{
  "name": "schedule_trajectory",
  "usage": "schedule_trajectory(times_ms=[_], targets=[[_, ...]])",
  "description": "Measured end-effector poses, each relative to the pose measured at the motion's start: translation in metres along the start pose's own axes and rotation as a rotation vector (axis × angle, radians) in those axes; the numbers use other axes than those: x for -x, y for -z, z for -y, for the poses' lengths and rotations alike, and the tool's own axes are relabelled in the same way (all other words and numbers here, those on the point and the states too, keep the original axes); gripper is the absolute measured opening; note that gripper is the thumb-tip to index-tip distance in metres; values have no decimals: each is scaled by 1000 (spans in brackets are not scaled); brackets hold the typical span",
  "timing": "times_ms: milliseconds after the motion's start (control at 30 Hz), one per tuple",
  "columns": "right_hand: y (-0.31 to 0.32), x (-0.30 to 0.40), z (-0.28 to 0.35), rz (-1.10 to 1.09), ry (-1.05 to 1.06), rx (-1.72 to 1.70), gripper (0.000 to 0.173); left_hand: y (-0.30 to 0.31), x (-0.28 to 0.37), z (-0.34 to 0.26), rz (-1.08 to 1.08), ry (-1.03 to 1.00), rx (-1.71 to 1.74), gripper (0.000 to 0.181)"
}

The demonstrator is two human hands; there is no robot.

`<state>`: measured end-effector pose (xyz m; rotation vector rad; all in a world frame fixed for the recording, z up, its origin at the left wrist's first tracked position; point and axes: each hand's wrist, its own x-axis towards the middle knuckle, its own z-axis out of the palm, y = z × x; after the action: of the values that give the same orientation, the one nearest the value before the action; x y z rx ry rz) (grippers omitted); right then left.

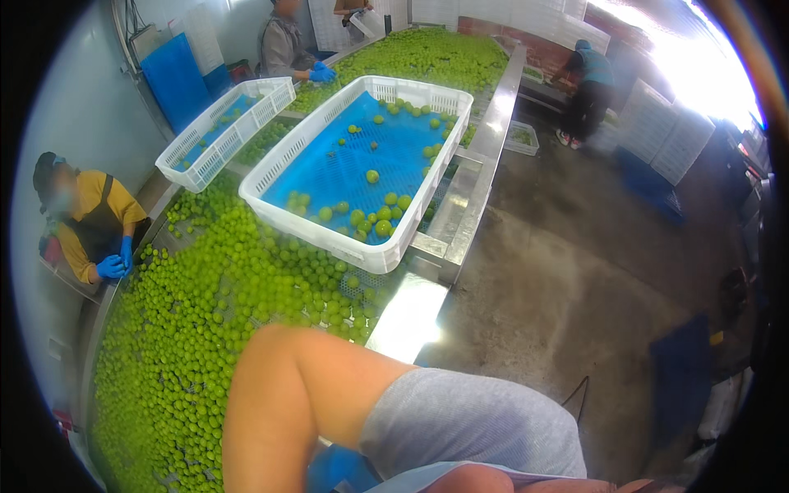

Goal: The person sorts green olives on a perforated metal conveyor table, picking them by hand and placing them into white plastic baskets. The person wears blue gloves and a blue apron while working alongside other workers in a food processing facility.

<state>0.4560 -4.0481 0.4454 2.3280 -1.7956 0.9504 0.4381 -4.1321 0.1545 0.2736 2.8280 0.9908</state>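
Note:
Both my hands are out of view. One bare arm in a grey short sleeve is bent across the bottom, its elbow over the small round green fruits (185, 345) spread on a metal sorting table. Beneath the forearm shows a blue surface (342, 469); whether it is a glove cannot be told. Before me a large white plastic crate (376, 257) rests across the table frame. It has a blue liner (333, 163) and holds scattered larger green fruits (383, 228). A narrower-looking white crate (203, 175), also lined in blue, stands to its left.
A person in yellow with blue gloves (111, 267) is at the left edge; another in grey (283, 46) stands farther up. A third person (585, 86) bends at the upper right near stacked white crates (666, 129). A metal rail (487, 166) borders the concrete floor (542, 246).

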Motion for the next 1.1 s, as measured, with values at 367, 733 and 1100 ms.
schedule_trajectory(times_ms=[367,733,1100], targets=[[-89,178,-125,-81,-874,135,32,130,-12,131,49,-202,-507,68],[-124,359,-107,-169,-1889,158,100,150,31,186,-489,-14,-457,83],[-200,177,-148,58,-1315,-550,39,187,58,186,-204,276,-299,50]])
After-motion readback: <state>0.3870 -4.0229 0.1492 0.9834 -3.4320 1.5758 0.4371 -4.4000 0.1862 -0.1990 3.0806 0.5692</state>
